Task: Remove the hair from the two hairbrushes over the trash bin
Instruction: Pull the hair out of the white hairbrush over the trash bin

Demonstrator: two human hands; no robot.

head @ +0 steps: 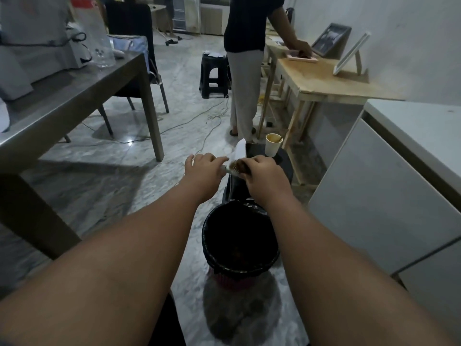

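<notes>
A round hairbrush (235, 168) with brown hair tangled in its bristles is held between both hands, above and just beyond the trash bin (212, 236), which has a black liner. My left hand (203, 169) grips the brush's pale handle end. My right hand (264, 174) curls over the bristle head and pinches the hair there. Only one hairbrush shows; my right hand hides most of its head.
A black stool (284, 162) behind the bin carries a paper cup (273, 144), a dark tablet and white paper. A person (245, 58) stands at a wooden table (324, 81). A grey table (62, 101) stands left, a white cabinet (399, 171) right. Cables cross the floor.
</notes>
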